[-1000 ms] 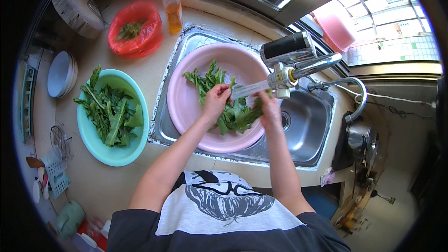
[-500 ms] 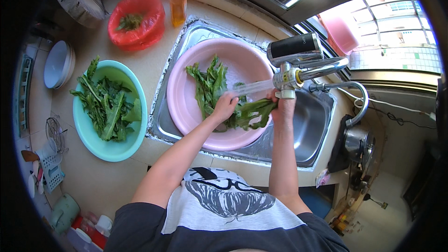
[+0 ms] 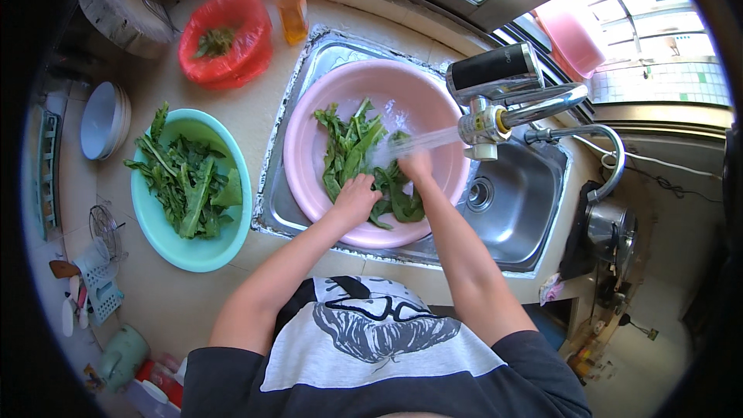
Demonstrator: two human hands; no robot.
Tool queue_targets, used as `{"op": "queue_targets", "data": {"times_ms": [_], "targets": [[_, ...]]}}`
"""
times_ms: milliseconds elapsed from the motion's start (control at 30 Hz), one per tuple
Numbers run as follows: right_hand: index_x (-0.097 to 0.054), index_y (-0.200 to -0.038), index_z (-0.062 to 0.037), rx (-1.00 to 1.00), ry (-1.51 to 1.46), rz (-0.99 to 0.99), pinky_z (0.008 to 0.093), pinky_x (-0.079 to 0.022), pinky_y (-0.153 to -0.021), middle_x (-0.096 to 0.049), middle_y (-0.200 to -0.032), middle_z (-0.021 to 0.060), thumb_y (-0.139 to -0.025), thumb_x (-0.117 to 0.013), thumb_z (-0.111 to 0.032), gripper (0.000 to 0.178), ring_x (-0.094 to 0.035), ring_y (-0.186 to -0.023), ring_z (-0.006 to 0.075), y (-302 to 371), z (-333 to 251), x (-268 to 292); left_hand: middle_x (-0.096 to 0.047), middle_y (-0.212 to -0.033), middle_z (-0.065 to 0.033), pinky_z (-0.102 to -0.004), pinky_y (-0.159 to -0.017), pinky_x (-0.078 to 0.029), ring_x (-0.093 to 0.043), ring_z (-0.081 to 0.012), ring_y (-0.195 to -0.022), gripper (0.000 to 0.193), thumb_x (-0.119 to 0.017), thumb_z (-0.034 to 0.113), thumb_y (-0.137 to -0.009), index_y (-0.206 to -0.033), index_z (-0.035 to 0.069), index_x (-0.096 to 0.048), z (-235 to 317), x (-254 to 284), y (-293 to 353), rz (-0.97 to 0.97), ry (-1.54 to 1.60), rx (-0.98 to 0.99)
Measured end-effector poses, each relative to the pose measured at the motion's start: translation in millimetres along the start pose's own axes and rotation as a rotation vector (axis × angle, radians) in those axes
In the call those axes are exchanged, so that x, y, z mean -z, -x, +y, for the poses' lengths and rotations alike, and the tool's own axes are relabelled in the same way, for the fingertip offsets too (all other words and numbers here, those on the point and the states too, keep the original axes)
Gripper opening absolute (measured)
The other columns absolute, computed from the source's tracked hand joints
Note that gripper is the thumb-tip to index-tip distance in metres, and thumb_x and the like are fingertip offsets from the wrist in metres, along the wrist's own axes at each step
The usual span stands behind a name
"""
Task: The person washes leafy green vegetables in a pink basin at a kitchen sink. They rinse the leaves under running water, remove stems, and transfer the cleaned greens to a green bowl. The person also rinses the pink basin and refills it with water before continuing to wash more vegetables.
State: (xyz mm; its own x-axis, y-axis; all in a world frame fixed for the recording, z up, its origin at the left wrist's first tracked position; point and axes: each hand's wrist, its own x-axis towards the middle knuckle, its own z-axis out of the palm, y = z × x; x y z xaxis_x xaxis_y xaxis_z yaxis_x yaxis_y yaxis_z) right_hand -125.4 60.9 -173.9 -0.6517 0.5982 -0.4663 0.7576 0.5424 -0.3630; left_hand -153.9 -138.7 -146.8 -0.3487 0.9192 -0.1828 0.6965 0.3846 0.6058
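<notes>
L hand [image 3: 357, 199] & R hand [image 3: 416, 164] at greens [image 3: 357, 156] in pink basin [image 3: 379, 77]; can't tell if either grip's closed.

"From here, is the left hand [image 3: 357, 199] hemmed in?"

"Leafy greens [image 3: 340, 139] crowd its front; leftward, beyond the pink basin [image 3: 294, 155], a counter strip [image 3: 261, 108] lies open before the green basin [image 3: 238, 220]."

"And the right hand [image 3: 416, 164]?"

"A faucet [image 3: 485, 125] juts out to its right, stream [image 3: 433, 139] passing close by; below that, a sink compartment [image 3: 507, 224] offers room."
</notes>
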Motion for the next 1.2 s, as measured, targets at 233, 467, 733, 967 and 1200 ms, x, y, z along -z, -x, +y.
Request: {"op": "queue_targets", "data": {"times_ms": [233,467,733,967,1200], "targets": [[-0.046,-0.093,-0.0044,0.191,-0.039,0.34,0.0541,-0.043,-0.075,-0.057,-0.088,0.0242,-0.082,-0.05,-0.012,0.014,-0.057,-0.084,0.0445,-10,-10,-13,-0.059,-0.107,-0.0119,-0.0402,-0.087,-0.044,-0.054,-0.0289,-0.108,0.012,-0.06,0.011,-0.071,-0.08,0.007,-0.067,-9,37,23,-0.265,0.037,0.072],[-0.049,-0.088,-0.0052,0.188,-0.431,0.214,0.0483,-0.043,-0.072,-0.056,-0.082,0.0225,-0.08,-0.053,-0.01,0.01,-0.053,-0.079,0.0428,1,-13,-21,-0.062,-0.09,-0.0055,-0.0313,-0.077,-0.047,-0.06,-0.0186,-0.085,0.019,-0.056,0.01,-0.083,-0.099,0.002,-0.063,-13,26,-29,0.189,0.982,0.51],[-0.053,-0.11,-0.0069,0.195,-0.877,-0.205,0.0312,-0.046,-0.073,-0.059,-0.097,0.0051,-0.089,-0.06,-0.015,0.023,-0.057,-0.084,0.0168,7,-28,6,-0.06,-0.106,-0.0048,-0.0264,-0.087,-0.042,-0.055,-0.0141,-0.097,0.035,-0.048,0.025,-0.096,-0.122,0.003,-0.053,-10,5,-71,0.659,1.294,0.649],[-0.058,-0.111,-0.0069,0.114,-1.3,-0.406,0.0213,-0.043,-0.065,-0.053,-0.077,-0.0018,-0.093,-0.058,-0.031,0.03,-0.05,-0.069,0.0064,44,-47,78,-0.059,-0.109,-0.0013,-0.0269,-0.091,-0.04,-0.054,-0.0098,-0.099,0.052,-0.034,0.053,-0.097,-0.12,0.012,-0.055,19,3,-81,0.162,1.71,0.429],[-0.057,-0.087,-0.0102,0.064,-1.31,-0.148,0.0241,-0.042,-0.047,-0.055,-0.072,0.001,-0.089,-0.061,-0.042,0.032,-0.048,-0.049,0.0105,39,-50,133,-0.066,-0.105,-0.0137,-0.037,-0.088,-0.042,-0.059,-0.029,-0.1,0.057,-0.034,0.051,-0.097,-0.105,0.005,-0.067,10,-10,-56,-0.016,0.941,0.366]]}}
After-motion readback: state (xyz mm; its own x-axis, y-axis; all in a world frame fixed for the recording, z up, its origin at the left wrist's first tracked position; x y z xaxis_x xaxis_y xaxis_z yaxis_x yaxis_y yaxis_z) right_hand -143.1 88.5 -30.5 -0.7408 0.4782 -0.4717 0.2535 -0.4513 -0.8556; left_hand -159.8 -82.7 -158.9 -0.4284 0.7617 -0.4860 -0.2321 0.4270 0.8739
